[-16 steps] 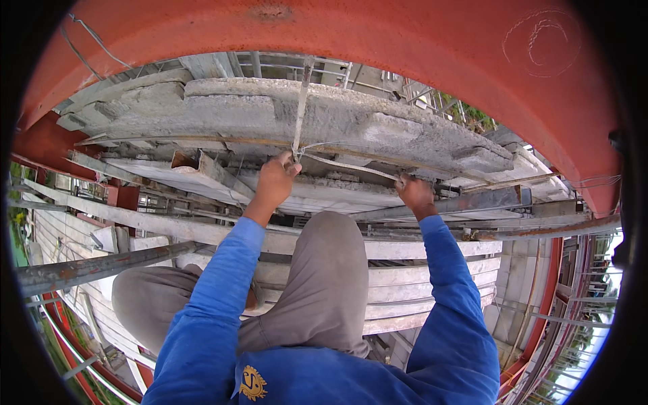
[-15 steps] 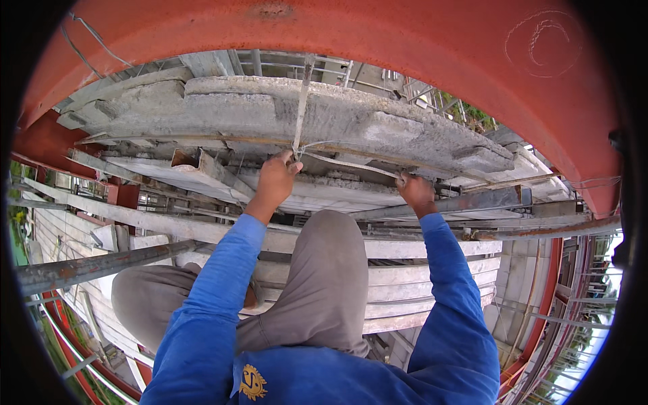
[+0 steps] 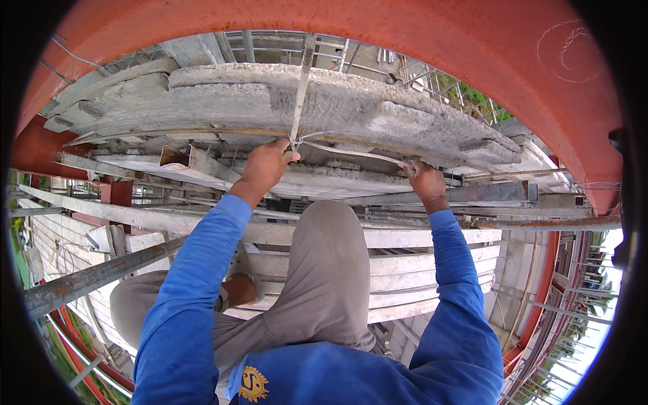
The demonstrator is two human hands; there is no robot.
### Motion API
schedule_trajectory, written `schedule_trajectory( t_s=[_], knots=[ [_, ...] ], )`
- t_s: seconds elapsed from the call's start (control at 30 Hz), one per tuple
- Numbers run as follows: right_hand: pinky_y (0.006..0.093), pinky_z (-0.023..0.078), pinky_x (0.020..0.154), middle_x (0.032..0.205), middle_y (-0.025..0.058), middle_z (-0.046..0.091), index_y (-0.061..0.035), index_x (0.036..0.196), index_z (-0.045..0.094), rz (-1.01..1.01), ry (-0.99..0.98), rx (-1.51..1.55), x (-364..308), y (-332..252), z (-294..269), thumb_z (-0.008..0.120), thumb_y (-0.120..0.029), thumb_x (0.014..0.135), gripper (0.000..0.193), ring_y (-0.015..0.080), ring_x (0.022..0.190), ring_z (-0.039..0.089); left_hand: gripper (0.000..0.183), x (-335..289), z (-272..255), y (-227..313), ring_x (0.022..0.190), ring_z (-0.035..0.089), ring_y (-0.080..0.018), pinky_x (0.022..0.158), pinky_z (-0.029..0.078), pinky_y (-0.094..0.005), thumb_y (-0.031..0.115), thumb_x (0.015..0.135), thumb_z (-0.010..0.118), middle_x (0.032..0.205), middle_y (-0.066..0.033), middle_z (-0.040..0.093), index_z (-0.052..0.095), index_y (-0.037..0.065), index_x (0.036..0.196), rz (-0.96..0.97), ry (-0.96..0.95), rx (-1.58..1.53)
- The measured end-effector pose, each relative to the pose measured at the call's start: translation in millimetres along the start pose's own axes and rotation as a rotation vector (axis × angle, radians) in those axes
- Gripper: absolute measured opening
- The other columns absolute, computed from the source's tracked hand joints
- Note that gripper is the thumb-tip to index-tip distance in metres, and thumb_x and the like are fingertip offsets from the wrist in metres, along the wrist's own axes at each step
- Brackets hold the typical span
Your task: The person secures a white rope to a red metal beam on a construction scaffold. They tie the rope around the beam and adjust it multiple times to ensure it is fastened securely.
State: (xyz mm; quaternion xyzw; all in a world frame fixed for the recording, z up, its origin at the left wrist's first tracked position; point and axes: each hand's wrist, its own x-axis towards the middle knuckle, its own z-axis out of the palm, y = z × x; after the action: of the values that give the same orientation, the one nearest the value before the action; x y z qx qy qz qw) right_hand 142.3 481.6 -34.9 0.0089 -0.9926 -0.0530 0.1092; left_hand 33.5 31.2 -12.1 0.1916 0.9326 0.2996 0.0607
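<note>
Pale strap, upper centre: left end seemingly tied, left hand pinching; right end apparently unfastened, right hand gripping.

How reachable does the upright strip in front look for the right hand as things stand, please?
Probably yes: no barrier shows between the right hand and the upright strip, though that hand seems to be holding the pale strap.
</note>
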Motion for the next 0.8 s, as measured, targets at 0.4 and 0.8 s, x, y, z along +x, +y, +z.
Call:
schedule_trajectory(
  t_s=[0.4, 0.8],
  knots=[
    [0.049, 0.061, 0.064, 0.084, 0.0157, 0.076, -0.0113, 0.101, 0.071, -0.027, 0.051, 0.067, -8, -3, -56, 0.072, -0.048, 0.098, 0.037, 0.0386, 0.075, 0.075, 0.053, 6, -7, -4, 0.093, 0.074, -0.0435, 0.083, 0.057, -0.0549, 0.051, 0.101, 0.066, 0.097, -0.022, 0.076, 0.068, 0.006, 0.127, 0.057, -0.072, 0.151],
    [0.0496, 0.058, 0.072, 0.093, 0.0132, 0.075, -0.0071, 0.106, 0.07, -0.15, -0.134, -0.047, 46, -25, -202, 0.083, -0.038, 0.091, 0.037, 0.0381, 0.083, 0.074, 0.068, 5, -8, -3, 0.092, 0.072, -0.0477, 0.082, 0.057, -0.0566, 0.064, 0.101, 0.059, 0.096, -0.0271, 0.075, 0.066, 0.004, 0.133, -0.033, -0.147, 0.187]
  ],
)
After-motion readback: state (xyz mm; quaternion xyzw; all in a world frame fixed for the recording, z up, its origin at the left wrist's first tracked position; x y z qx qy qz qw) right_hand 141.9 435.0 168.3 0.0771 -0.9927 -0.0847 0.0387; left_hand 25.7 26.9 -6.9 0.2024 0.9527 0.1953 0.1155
